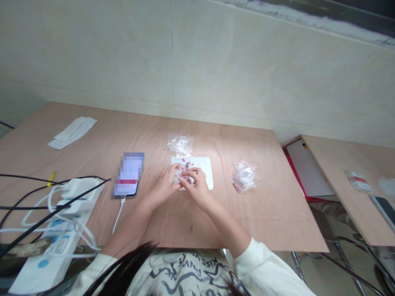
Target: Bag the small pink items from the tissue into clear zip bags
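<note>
My left hand (163, 185) and my right hand (196, 187) meet low over a white paper sheet (203, 172) on the wooden table (262, 213). Between them is a small clear plastic bag (176, 176), gripped by the fingers of both hands. Small pink beads (187, 164) lie scattered on the sheet, and my fingers hide some of it. Just beyond the sheet lies an empty-looking clear zip bag (180, 144). To the right, a clear zip bag with pink beads (244, 176) rests on the wood.
Left of my hands lies a phone (128, 174) with a white charging cable (119, 216). Further left are a power strip (58, 246) with tangled cables and a folded white paper (72, 132). A second table (348, 164) stands at right; a wall rises behind.
</note>
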Demonstrator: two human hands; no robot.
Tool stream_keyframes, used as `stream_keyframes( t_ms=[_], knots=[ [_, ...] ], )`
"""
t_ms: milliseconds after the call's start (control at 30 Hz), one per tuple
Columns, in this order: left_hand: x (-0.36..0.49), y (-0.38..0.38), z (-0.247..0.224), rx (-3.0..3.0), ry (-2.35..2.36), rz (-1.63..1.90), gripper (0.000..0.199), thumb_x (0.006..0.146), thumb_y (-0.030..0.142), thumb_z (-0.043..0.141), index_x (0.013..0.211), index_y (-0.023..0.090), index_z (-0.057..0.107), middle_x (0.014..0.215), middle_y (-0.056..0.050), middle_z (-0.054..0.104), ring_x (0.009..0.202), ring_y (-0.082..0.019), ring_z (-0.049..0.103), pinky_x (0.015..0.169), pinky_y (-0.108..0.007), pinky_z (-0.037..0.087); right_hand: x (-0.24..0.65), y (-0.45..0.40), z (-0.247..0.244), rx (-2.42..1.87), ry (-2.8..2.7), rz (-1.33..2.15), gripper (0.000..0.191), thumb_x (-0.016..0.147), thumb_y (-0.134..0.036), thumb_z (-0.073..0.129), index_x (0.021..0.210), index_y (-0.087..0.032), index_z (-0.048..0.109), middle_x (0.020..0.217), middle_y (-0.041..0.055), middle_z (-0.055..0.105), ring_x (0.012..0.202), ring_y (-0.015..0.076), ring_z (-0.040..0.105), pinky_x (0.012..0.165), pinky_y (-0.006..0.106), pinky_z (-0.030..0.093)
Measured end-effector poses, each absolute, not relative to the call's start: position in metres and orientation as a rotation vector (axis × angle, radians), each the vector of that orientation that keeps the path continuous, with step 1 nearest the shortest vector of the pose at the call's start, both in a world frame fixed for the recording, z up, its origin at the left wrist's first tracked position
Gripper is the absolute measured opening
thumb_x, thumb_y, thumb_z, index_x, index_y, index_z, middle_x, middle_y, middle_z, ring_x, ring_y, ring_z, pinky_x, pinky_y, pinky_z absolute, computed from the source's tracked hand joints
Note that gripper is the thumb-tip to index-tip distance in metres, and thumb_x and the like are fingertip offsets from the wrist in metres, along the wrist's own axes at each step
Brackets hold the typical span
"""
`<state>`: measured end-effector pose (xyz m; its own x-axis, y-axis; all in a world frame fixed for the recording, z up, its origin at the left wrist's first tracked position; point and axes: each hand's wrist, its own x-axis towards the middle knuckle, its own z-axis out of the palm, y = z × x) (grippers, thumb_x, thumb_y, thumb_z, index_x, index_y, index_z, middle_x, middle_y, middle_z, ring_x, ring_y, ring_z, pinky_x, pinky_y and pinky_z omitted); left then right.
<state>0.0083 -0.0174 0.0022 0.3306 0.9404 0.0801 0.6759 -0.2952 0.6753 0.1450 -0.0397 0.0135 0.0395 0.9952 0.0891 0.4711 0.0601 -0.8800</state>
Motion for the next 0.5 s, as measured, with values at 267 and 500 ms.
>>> stream_keyframes(
  t_ms=[267, 500],
  knots=[
    [-0.004, -0.01, 0.046, 1.525, 1.095, 0.717, 0.021, 0.078, 0.035, 0.048, 0.087, 0.017, 0.053, 0.087, -0.003, 0.06, 0.083, -0.016, 0.057, 0.077, -0.031, 0.045, 0.17, -0.039, 0.049, -1.318, -1.292, 1.131, 0.011, 0.073, -0.03, 0.057, 0.075, -0.019, 0.057, 0.072, 0.0015, 0.06, 0.067, 0.0132, 0.056, 0.064, 0.028, 0.044],
    [0.001, -0.009, 0.057, 1.459, 1.113, 0.77, 0.02, 0.075, 0.034, 0.052, 0.079, 0.015, 0.056, 0.073, 0.0, 0.058, 0.066, -0.012, 0.055, 0.066, -0.025, 0.045, 0.177, -0.034, 0.053, -1.337, -1.004, 1.324, 0.024, 0.06, -0.037, 0.067, 0.068, -0.016, 0.057, 0.063, 0.0004, 0.059, 0.06, 0.0123, 0.055, 0.059, 0.026, 0.044]
  ],
)
